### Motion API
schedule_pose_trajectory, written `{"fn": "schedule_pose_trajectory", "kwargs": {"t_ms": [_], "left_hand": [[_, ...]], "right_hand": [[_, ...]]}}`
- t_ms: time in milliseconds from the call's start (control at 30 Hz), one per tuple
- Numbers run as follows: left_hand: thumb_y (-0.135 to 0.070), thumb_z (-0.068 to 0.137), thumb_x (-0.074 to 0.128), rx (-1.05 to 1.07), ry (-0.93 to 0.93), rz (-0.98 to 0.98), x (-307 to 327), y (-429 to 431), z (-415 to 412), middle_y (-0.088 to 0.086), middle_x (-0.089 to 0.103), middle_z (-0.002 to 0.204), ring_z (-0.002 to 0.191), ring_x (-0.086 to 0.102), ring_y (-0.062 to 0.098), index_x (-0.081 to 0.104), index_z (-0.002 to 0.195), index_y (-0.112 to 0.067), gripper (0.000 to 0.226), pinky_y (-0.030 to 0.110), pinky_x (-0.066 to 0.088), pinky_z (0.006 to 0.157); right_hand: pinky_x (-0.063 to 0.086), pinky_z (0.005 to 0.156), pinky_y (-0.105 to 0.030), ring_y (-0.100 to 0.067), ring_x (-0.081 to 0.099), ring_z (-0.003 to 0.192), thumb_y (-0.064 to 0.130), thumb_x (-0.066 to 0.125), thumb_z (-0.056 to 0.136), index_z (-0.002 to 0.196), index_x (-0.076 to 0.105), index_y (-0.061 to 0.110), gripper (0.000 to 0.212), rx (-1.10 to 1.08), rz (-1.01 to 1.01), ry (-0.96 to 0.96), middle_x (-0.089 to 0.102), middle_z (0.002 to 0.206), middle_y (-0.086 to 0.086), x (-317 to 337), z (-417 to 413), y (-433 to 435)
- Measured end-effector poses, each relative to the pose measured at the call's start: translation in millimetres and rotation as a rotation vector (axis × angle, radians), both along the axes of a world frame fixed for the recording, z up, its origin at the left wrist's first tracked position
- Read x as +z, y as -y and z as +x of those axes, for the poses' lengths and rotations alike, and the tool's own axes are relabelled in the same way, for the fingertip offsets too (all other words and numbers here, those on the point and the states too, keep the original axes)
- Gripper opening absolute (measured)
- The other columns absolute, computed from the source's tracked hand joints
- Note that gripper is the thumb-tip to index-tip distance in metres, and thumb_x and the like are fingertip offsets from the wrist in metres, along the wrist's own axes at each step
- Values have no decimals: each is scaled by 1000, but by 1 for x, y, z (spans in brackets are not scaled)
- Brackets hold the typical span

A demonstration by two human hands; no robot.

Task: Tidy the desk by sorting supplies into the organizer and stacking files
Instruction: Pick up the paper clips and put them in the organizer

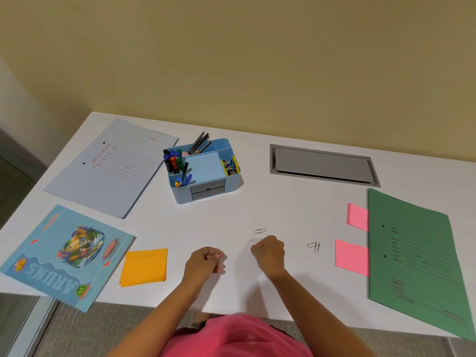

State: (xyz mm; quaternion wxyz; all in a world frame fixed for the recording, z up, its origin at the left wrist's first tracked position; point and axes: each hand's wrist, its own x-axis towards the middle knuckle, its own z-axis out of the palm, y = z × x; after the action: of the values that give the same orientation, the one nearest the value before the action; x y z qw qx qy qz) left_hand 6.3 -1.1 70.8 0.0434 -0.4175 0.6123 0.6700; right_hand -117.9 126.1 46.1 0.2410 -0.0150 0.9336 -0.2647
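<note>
Desk [257, 176], white, set against a yellow wall; we list its contents as they lie.

Organizer [204, 171], pale blue, far centre, upright. Left compartment: markers [173, 159] standing. Rear compartment: pencils [199, 143] leaning. Right compartment: binder clips [230, 166], black and yellow. Centre: a pale blue note pad [203, 167]. Two small grey drawers on the front face, closed.

Grey-blue file [110, 166], far left, flat, red print up. Green file [414, 256], right edge, flat, its near corner overhanging the desk. The two files are well apart, unstacked.

Illustrated notebook [65, 256], near left, one corner past the desk edge. Orange sticky notes [144, 266], just beside the notebook. Pink sticky notes, two pads: the upper pad [357, 216] and the lower pad [351, 256], both tucked partly under the green file's left edge.

Loose paper clip [259, 231], on the desk just beyond our right hand. Small cluster of paper clips [314, 246], between the right hand and the lower pink pad.

Left hand [206, 261], fingers curled in, pinching what we take to be a paper clip, though it is too small to be certain. Right hand [269, 251], closed into a loose fist, a thin wire clip showing at the fingertips.

Grey cable hatch [323, 164], far right, lid closed.
</note>
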Motion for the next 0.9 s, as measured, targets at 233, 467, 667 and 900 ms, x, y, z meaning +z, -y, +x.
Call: {"fn": "schedule_pose_trajectory", "kwargs": {"t_ms": [233, 467, 667, 900], "left_hand": [[-26, 102, 30, 19, -13, 240, 8, 3, -11, 16, 55, 76, 63, 55, 26, 55, 78, -4, 41, 39, 49, 74], [-27, 103, 23, 55, -12, 401, 9, 5, -19, 8, 64, 53, 50, 66, 16, 44, 70, -7, 45, 28, 57, 54], [-20, 101, 26, 21, 8, 413, 18, 11, -25, 13, 55, 64, 57, 53, 24, 52, 72, -3, 43, 33, 49, 62], [-10, 92, 33, -87, 88, 388, 11, 15, -35, 5, 39, 61, 53, 35, 21, 44, 68, -12, 26, 31, 37, 55]], "right_hand": [[57, 60, -34, -16, 63, 60, 12, 68, 77, 73, 59, 20, 13, -1, -388, 4, 63, 63, -2, 12, 41, -1], [44, 58, -10, 1, 58, 60, 4, 64, 81, 81, 62, 5, 2, 178, -540, -82, 59, 64, 6, 36, 65, 25], [50, 60, -30, -14, 58, 61, 10, 62, 77, 74, 61, 13, 4, 49, -560, -261, 62, 65, 0, 36, 62, 21], [39, 55, -16, -13, 55, 54, 0, 64, 77, 71, 61, 13, 14, -308, -360, -395, 60, 58, -1, 25, 29, -37]]}}
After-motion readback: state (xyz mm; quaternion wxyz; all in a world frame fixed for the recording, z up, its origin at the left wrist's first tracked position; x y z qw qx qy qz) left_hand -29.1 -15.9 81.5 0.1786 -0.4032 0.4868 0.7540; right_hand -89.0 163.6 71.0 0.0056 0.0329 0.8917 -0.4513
